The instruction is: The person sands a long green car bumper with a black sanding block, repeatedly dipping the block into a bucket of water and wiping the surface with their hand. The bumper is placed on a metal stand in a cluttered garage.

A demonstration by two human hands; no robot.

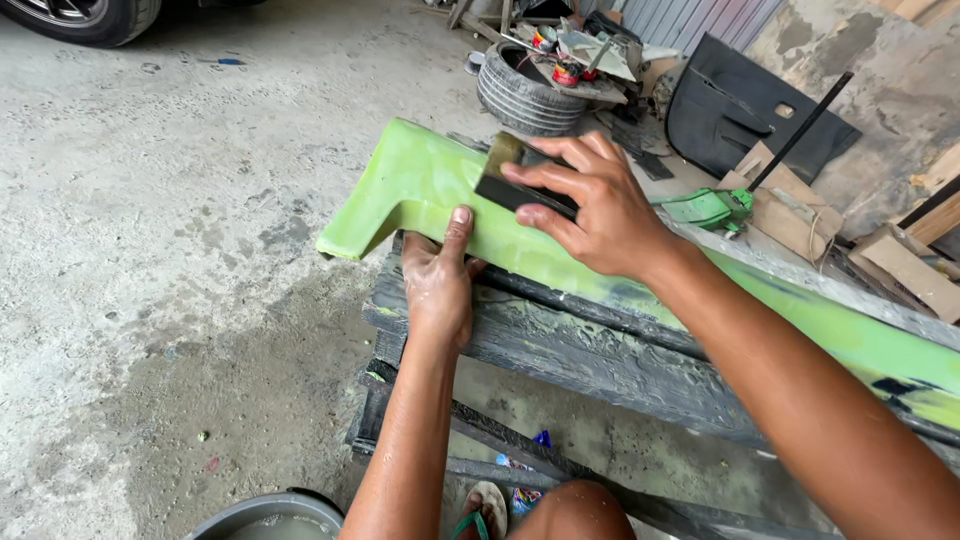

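While right hand (600, 205) grips sanding block (520, 185), left hand (440, 285) steadies green panel (420, 185), concrete floor (180, 200).

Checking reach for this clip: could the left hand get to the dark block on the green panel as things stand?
Probably yes. The left hand rests on the green panel just below the dark block, with nothing between them, though the right hand already grips it.

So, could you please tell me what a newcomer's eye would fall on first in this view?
The bright green panel stands out first, lying across a blackened wooden bench in the middle of the view. On it, the right hand presses a dark sanding block, while the left hand steadies the panel's near edge. An old tyre piled with clutter lies on the concrete floor behind.
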